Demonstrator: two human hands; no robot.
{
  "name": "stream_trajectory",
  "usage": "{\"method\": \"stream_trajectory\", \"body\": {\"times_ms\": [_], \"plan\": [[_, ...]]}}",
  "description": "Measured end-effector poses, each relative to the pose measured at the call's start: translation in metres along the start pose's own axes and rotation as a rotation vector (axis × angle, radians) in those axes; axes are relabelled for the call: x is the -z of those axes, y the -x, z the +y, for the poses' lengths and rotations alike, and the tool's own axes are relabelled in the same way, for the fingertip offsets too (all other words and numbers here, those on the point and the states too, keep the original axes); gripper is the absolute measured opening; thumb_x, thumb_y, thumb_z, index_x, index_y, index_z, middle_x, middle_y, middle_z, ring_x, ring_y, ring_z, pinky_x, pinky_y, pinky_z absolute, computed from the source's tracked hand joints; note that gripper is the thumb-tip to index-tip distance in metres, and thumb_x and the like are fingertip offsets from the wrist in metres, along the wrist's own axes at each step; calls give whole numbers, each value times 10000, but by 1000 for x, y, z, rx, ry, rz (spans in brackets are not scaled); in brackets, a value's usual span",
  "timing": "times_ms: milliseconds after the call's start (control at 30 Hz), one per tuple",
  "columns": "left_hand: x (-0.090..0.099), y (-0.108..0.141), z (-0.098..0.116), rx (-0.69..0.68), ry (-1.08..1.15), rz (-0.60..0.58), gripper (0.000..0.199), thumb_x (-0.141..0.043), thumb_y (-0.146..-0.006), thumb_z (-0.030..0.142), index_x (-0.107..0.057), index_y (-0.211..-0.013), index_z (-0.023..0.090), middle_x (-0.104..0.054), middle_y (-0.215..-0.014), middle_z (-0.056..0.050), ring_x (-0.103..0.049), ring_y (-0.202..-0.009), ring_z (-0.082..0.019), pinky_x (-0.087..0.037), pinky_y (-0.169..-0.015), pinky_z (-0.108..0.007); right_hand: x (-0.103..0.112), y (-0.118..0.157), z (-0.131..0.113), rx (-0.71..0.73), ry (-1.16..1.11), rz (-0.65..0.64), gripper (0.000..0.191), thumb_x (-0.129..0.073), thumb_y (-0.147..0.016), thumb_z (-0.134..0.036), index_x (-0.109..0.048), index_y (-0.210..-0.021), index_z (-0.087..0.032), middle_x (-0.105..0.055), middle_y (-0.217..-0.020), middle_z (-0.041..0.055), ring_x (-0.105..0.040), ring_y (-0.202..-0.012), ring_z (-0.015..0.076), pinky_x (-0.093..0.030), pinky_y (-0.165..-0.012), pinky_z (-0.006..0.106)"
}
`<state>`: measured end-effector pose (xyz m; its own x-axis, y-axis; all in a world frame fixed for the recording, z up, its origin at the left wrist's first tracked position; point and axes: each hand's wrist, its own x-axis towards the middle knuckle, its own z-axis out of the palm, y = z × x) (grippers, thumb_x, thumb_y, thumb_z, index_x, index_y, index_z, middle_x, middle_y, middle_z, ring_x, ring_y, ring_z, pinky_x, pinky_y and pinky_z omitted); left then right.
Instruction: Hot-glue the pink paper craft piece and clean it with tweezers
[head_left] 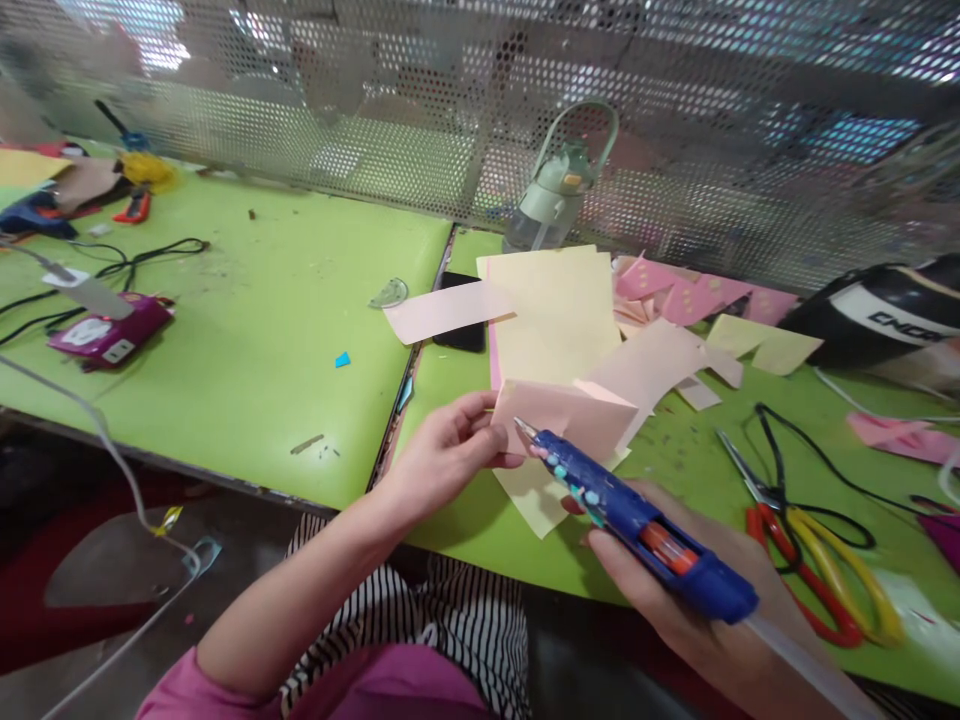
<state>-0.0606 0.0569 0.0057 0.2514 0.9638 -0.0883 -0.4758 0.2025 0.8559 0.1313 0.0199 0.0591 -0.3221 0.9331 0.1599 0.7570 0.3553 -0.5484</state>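
My left hand [457, 450] pinches the left edge of a folded pink paper [570, 415] above the green table [315, 300]. In my right hand [675, 590] is a blue glue gun [630, 510], its metal tip pointing up and left, over the pink paper near my left fingers. Whether the tip touches the paper I cannot tell. Beneath and behind lie cream sheets [555, 310], a pink strip [450, 308] across a black phone [461, 330], and another pale pink strip [645, 365].
Red- and yellow-handled scissors [802, 560] lie at the right, near a black cable. A green bottle [551, 200] stands by the perforated metal screen [360, 110]. Pink paper pieces [697, 295] and a black bag [885, 310] are at back right. A purple power block [112, 330] sits left.
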Motion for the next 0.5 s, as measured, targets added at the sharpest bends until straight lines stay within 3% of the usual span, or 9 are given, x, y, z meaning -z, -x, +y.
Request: {"method": "stream_trajectory", "body": {"times_ms": [500], "plan": [[0, 0, -1, 2, -14, 1, 274, -603, -828, 195, -675, -1091, 179, -733, -1005, -66, -696, -869, -162, -563, -837, -314, -1, 1, 10, 34, 16, -10, 145, -508, -844, -403, -566, -826, -271, -641, -603, -29, -597, -488, 158, -466, -470, 276]]}}
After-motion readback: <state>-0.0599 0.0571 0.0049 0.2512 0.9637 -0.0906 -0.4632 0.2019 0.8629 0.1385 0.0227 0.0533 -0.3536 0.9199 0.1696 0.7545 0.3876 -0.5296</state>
